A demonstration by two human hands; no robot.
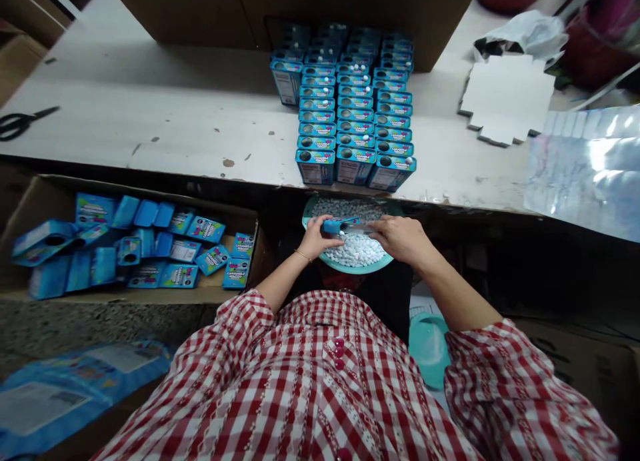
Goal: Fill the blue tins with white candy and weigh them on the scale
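Observation:
A turquoise bowl [357, 270] full of small white candies [363, 248] rests at my lap, just below the table edge. Over it, my left hand [316, 238] grips a small blue candy box [332, 226], tilted on its side. My right hand [400, 237] is closed around a small greyish scoop [361, 228], whose tip points at the box's end. Whether scoop and box touch is hard to see. On the table ahead, blue candy boxes [355, 156] stand in several rows, holes upward, with a few white candies on their tops.
To the left, an open carton [250, 248] holds many loose blue boxes [145, 248]. Scissors [25, 121] lie on the table [200, 121]. A large brown carton [210, 14] stands behind the rows. White card pieces [510, 94] and plastic sheeting [590, 161] are at right. A turquoise lid-like dish [429, 348] sits below.

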